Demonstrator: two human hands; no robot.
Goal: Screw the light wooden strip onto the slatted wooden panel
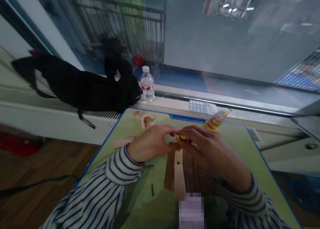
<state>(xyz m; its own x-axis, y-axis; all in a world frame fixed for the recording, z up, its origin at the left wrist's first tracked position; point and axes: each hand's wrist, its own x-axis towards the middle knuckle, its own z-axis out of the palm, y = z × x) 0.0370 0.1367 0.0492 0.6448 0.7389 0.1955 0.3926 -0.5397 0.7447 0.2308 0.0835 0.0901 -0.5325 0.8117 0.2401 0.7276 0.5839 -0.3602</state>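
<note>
My left hand [152, 143] and my right hand [203, 145] meet over the green table [240, 145], fingers curled. Between their fingertips sits a small yellow and black tool [183, 137], which looks like a screwdriver handle. My right hand grips it from the right; my left hand pinches at it from the left. Under the hands stands a wooden assembly of light and dark strips [179, 175], with a hole in the light strip. Both arms wear striped sleeves.
Curved wooden pieces [145, 121] and a flat strip [120, 143] lie at the table's far left. A yellow-capped case of bits [215, 121] lies at the far edge. A loose screw [152, 189] lies near me. A water bottle [147, 84] and black bag [82, 88] rest on the sill.
</note>
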